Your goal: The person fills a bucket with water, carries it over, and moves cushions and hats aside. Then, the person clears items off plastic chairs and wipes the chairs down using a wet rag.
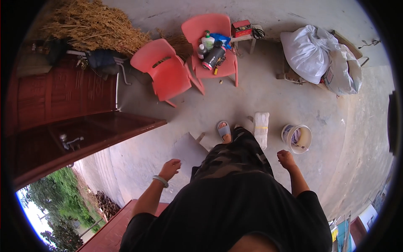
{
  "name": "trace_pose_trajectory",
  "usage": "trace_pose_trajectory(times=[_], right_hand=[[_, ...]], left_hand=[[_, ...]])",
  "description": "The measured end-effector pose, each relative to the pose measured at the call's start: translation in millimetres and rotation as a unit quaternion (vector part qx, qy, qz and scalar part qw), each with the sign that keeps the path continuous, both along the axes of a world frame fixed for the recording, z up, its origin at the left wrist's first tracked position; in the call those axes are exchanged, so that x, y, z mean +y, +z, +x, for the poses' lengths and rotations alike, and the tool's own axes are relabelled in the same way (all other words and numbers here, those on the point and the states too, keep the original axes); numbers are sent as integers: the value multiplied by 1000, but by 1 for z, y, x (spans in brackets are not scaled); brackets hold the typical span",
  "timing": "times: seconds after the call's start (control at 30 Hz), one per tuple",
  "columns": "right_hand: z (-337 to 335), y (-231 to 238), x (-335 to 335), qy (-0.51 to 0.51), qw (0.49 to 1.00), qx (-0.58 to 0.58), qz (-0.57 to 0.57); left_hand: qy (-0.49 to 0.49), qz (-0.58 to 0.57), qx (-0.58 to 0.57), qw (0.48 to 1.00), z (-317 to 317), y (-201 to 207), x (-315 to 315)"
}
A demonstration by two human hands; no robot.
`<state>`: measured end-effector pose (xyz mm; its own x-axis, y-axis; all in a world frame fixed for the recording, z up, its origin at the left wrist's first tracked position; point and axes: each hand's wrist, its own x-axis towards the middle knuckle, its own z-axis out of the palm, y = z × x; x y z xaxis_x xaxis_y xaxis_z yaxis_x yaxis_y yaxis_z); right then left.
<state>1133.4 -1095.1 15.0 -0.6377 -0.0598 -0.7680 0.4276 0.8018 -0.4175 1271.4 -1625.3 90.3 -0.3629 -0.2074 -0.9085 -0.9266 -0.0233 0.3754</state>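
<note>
Concrete floor (247, 94): bucket (306, 142) is set near the right hand (286, 159), beside the bundle (261, 131). Left hand (169, 169) is held well clear. Fingers loosely curled; grip can't be told. If lifted, bucket is best gripped by opposite rims, kept level.

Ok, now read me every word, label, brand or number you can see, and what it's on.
Dark cylinder with a pink end, on a red chair: small pale lettering, which I won't copy out.
White bottle with green top: label too small to read.
Red box: markings too small.
Open whitish sack: print too blurred.
</note>
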Motion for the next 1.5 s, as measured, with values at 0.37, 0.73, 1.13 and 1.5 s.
trace_pose_trajectory(times=[0.37,0.73,1.13,1.5], right_hand=[[-69,-39,-82,120,987,-32,-101],[-166,-5,-111,121,958,-10,-258],[-147,-53,-165,202,899,-170,-350],[-221,-197,-64,256,957,-92,103]], left_hand=[[-280,-66,2,958,-101,-60,76],[-104,-138,-95,980,-123,-58,90],[-197,254,-13,947,-227,-82,76],[-560,52,286,775,-233,-155,75]])
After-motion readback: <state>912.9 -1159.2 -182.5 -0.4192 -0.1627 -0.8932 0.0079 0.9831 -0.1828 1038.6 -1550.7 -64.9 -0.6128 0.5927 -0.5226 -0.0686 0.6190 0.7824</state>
